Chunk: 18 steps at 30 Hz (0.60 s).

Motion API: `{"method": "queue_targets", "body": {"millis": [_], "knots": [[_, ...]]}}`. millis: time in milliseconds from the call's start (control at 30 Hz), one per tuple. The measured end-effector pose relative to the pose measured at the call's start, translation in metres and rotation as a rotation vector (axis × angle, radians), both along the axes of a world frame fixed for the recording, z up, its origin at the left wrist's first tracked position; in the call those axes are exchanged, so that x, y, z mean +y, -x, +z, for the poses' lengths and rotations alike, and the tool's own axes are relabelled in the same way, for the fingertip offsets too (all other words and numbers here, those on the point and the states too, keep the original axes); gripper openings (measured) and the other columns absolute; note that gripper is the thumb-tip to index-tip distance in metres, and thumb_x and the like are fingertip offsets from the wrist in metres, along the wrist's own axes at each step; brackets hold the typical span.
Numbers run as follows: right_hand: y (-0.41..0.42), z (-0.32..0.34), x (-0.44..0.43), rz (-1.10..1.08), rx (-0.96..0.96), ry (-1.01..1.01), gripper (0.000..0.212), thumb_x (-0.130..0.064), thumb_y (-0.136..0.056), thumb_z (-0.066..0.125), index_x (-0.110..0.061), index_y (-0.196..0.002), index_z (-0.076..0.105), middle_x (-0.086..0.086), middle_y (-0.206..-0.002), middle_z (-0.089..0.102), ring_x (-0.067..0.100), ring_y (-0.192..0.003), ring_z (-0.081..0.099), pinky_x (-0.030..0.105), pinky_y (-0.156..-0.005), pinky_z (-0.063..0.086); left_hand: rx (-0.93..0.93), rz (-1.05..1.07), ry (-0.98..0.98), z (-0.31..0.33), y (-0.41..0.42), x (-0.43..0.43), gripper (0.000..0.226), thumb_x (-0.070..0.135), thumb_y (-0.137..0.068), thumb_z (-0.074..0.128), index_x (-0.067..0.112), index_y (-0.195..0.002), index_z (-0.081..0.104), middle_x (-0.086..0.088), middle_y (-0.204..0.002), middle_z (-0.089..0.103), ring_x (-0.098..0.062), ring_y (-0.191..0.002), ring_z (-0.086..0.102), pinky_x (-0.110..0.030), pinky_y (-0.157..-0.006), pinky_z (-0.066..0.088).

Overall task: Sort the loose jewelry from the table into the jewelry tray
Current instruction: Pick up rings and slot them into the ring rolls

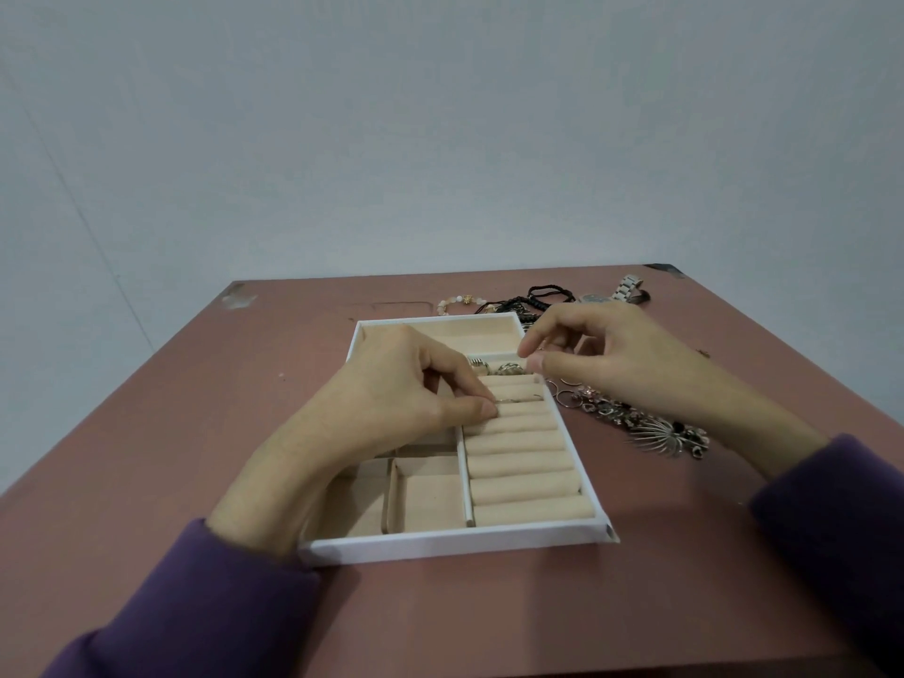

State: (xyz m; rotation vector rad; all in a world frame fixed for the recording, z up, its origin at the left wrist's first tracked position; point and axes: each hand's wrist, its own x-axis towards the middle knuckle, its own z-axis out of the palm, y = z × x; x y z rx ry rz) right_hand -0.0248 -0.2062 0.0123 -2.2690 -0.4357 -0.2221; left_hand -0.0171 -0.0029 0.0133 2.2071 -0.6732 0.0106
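Note:
A white jewelry tray (455, 543) with beige lining lies in the middle of the table. Its right side holds a column of padded ring rolls (523, 462). My left hand (391, 408) is over the tray and pinches a thin silver ring (518, 397) at a slot near the top of the rolls. My right hand (601, 354) hovers at the tray's right rim with thumb and forefinger pinched together; whatever they hold is too small to make out. Two chunky rings (494, 368) sit in the slot above.
Loose jewelry lies right of the tray: thin rings (567, 396), a dark brooch cluster (655, 430). Behind the tray lie a beaded bracelet (460, 301), black cord bracelets (543, 297) and a metal watch (619, 290). The brown table (195, 433) ends at a pale wall.

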Motion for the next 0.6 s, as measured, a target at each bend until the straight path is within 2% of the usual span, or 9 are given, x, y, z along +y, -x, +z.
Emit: {"method": "queue_targets", "body": {"millis": [67, 133, 300, 400, 500, 600], "knots": [[-0.0003, 0.0002, -0.0004, -0.005, 0.003, -0.011, 0.005, -0.017, -0.084, 0.066, -0.020, -0.084, 0.069, -0.010, -0.066, 0.054, -0.001, -0.053, 0.046, 0.009, -0.055, 0.038, 0.021, -0.011, 0.006, 0.0007, 0.0005, 0.0005, 0.002, 0.024, -0.071, 0.077, 0.024, -0.073, 0.077, 0.017, -0.051, 0.060, -0.002, -0.046, 0.039, -0.009, -0.045, 0.030], [-0.0014, -0.0003, -0.0014, -0.011, 0.000, -0.016, 0.006, -0.018, -0.083, 0.065, -0.023, -0.084, 0.069, -0.010, -0.065, 0.055, -0.001, -0.052, 0.046, 0.009, -0.055, 0.037, 0.019, -0.029, 0.003, 0.0010, 0.0009, 0.0010, 0.006, 0.023, -0.072, 0.077, 0.025, -0.077, 0.077, 0.017, -0.051, 0.058, -0.003, -0.048, 0.039, -0.008, -0.047, 0.030], [-0.0036, -0.0008, -0.0042, -0.033, -0.020, -0.024, 0.007, -0.020, -0.083, 0.066, -0.027, -0.084, 0.069, -0.009, -0.067, 0.058, 0.000, -0.054, 0.048, 0.012, -0.057, 0.041, -0.005, -0.024, -0.010, 0.0011, 0.0011, 0.0017, 0.006, 0.021, -0.070, 0.078, 0.027, -0.069, 0.075, 0.002, -0.063, 0.065, -0.003, -0.054, 0.043, -0.009, -0.049, 0.033], [-0.0038, -0.0008, -0.0042, -0.034, -0.026, -0.021, 0.007, -0.020, -0.083, 0.066, -0.027, -0.084, 0.069, -0.009, -0.067, 0.057, 0.000, -0.054, 0.048, 0.012, -0.057, 0.040, -0.030, -0.015, -0.033, 0.0007, 0.0007, 0.0015, 0.013, 0.017, -0.070, 0.077, 0.030, -0.066, 0.074, 0.003, -0.066, 0.066, -0.009, -0.060, 0.047, -0.014, -0.053, 0.036], [-0.0037, -0.0008, -0.0038, -0.036, -0.025, -0.025, 0.008, -0.019, -0.083, 0.066, -0.026, -0.084, 0.069, -0.008, -0.068, 0.057, 0.000, -0.054, 0.047, 0.011, -0.057, 0.040, -0.059, -0.023, -0.067, -0.0002, -0.0007, 0.0012, 0.022, 0.017, -0.070, 0.075, 0.037, -0.062, 0.071, 0.001, -0.082, 0.066, -0.015, -0.078, 0.056, -0.024, -0.071, 0.044], [-0.0037, -0.0008, -0.0042, -0.037, -0.024, -0.029, 0.008, -0.019, -0.083, 0.066, -0.026, -0.084, 0.069, -0.007, -0.068, 0.057, 0.000, -0.053, 0.048, 0.011, -0.057, 0.040, -0.063, -0.017, -0.084, -0.0004, -0.0013, 0.0009, 0.020, 0.018, -0.070, 0.075, 0.037, -0.063, 0.072, 0.000, -0.086, 0.062, -0.016, -0.082, 0.054, -0.017, -0.066, 0.038]]}}
